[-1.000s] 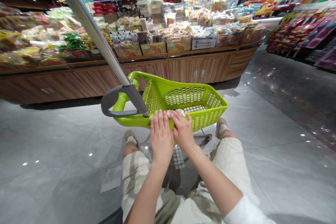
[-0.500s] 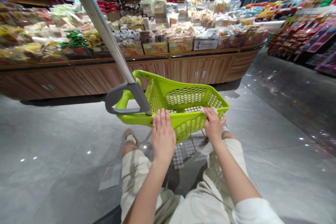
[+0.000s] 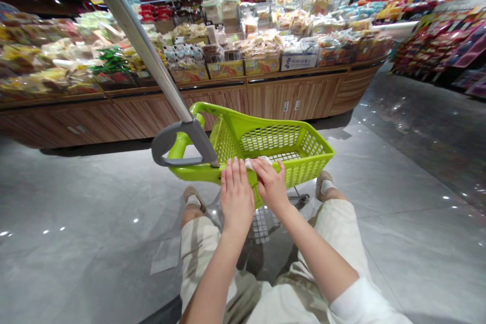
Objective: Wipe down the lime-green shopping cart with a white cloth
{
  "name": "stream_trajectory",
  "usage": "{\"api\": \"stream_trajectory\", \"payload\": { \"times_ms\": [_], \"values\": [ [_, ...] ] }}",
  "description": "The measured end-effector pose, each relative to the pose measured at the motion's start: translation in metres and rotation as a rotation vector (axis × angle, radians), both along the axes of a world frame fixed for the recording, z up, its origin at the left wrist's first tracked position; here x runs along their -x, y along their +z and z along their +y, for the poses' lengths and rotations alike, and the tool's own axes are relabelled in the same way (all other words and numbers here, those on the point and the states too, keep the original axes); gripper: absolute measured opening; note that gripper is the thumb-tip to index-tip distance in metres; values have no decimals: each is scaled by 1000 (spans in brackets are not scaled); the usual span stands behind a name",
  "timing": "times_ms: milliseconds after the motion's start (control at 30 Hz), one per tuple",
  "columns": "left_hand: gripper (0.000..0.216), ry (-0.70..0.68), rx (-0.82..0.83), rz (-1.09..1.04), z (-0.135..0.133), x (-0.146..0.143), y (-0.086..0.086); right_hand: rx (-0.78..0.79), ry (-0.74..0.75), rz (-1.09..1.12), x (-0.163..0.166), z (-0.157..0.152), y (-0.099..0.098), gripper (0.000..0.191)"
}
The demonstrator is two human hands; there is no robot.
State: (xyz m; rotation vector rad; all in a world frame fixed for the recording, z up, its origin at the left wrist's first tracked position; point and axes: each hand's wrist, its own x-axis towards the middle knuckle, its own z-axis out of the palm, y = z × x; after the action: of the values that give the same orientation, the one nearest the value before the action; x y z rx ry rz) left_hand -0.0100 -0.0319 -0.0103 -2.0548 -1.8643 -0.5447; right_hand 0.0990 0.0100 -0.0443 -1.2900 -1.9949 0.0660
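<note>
In front of me stands a lime-green shopping cart (image 3: 309, 167) with perforated walls and a grey handle ring (image 3: 186, 144) at its left end. My left hand (image 3: 237, 197) lies on the near rim, fingers straight and side by side, their tips pointing away from me; its thumb is hidden. Beside it, almost touching, my right hand (image 3: 271, 182) presses a crumpled white cloth (image 3: 261, 161) onto the same rim. Most of that cloth is under the fingers; whether it is fabric or paper I cannot tell. Nothing shows in the visible part of the basket.
A metal pole (image 3: 148, 50) rises from the handle ring toward the upper left. Behind the cart runs a wooden display counter (image 3: 304, 96) piled with packaged food. More packets hang on shelves (image 3: 429, 45) at the right. My legs straddle the cart on a shiny grey floor (image 3: 94, 197).
My right hand has slid left along the near rim with the white cloth, from near the right end to beside my left hand. The left hand has stayed in place.
</note>
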Motion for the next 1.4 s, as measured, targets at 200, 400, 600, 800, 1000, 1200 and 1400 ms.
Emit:
{"api": "stream_trajectory", "payload": {
  "times_ms": [200,400,600,800,1000,1200,1400],
  "values": [
    [67,-13,4,-33,-1,1,-1,-48,-229,-57,-70,21,-36,57],
    [69,-15,-13,-54,1,-1,-4,-59,-434,44,-78,29,-47,51],
    [63,-10,-37,-44,3,-1,-5,19,-113,83,-4,3,-7,55],
    [63,-16,-43,-68,1,1,-6,13,0,-1,2,-3,0,63],
    [64,-14,-43,-73,0,2,-7,-23,-184,-41,-68,16,-36,60],
    [65,-19,-47,-68,2,3,-8,-18,-517,20,-94,28,-50,56],
    [64,-17,-36,-55,3,2,-8,64,-271,64,-20,10,-16,58]
  ]
}}
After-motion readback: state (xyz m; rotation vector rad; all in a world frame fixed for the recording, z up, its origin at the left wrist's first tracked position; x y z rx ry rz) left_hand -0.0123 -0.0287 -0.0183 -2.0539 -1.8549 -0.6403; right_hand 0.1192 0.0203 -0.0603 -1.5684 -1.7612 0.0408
